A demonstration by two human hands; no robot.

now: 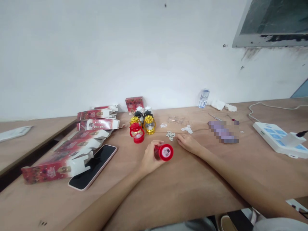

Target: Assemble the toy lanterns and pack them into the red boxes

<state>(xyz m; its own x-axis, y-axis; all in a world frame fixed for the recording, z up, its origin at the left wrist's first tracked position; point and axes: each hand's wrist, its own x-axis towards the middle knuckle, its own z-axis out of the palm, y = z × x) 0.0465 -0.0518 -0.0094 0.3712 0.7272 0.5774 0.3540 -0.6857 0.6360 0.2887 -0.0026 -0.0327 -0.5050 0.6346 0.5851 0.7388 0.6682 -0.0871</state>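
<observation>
My left hand (149,158) is wrapped round a small red lantern (164,152) that lies on its side, its round base turned toward me. My right hand (188,143) rests on the wooden table (183,186) with its fingers reaching toward a little heap of silver button cells (170,135); whether it pinches one I cannot make out. Just beyond stand a red lantern (137,132), two gold lanterns (149,124) and dark and white ones behind them.
Several red and white cartons (79,146) lie at the left beside a black phone (93,166). Small white bits (187,129) and wire handles (176,120) lie past the cells. A white power strip (279,139) sits at the right, a water bottle (203,98) by the wall.
</observation>
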